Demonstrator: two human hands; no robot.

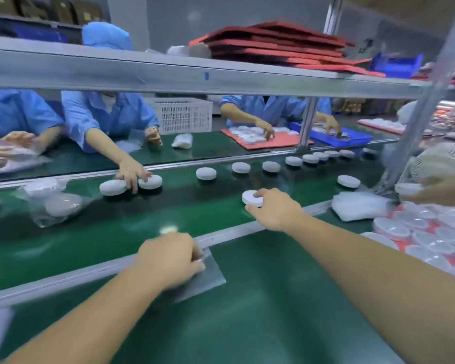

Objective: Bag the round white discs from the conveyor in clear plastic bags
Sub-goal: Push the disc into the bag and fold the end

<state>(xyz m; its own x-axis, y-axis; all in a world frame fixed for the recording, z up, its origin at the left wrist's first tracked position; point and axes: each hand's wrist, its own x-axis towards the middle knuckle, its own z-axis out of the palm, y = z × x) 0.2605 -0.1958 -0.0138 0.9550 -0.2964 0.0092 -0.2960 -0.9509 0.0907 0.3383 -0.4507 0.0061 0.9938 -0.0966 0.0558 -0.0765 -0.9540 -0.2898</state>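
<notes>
My right hand (pixel 275 209) reaches over the green conveyor (pixel 142 222) and grips a round white disc (pixel 250 197) at its near side, the disc tilted up. My left hand (pixel 170 256) holds a flat clear plastic bag (pixel 208 277) against the green worktop by the metal rail. Several more white discs (pixel 206 173) ride the belt in a row toward the far right. One disc (pixel 348 181) sits closer to my side. Bagged discs (pixel 61 203) lie on the belt at the left.
Across the belt, people in blue coats work; one hand (pixel 132 174) touches two discs. A stack of clear bags (pixel 360 206) and clear lids on a red tray (pixel 431 232) lie at my right. A metal shelf (pixel 195 74) spans overhead. A white fan (pixel 441 161) stands right.
</notes>
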